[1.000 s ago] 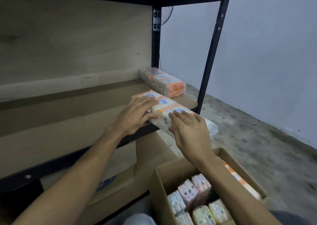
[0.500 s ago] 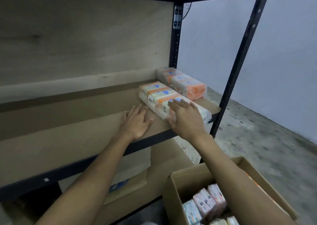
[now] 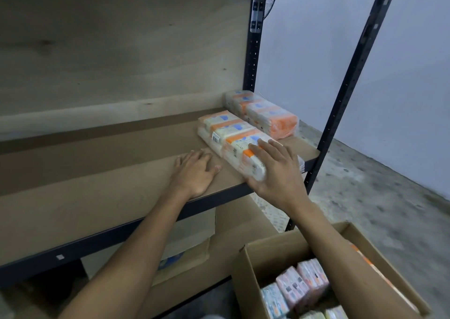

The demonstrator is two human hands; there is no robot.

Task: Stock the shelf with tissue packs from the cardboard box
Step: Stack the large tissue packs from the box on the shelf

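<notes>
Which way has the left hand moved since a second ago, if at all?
Yes. The left hand came off the near tissue pack and now lies flat on the shelf board, leftward of it.

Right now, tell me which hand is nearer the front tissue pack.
Right. The right hand rests on the near end of the front pack; the left hand lies flat on the shelf, just left of it.

Only 1 view is covering the scene: the head camera is sitting above and close to the shelf, looking forward and down across its board. The shelf is filling the frame from 8 to 12 o'clock, the cardboard box is showing partly cut off at 5 o'clock, and the wall is lying farther off at 2 o'clock.
</notes>
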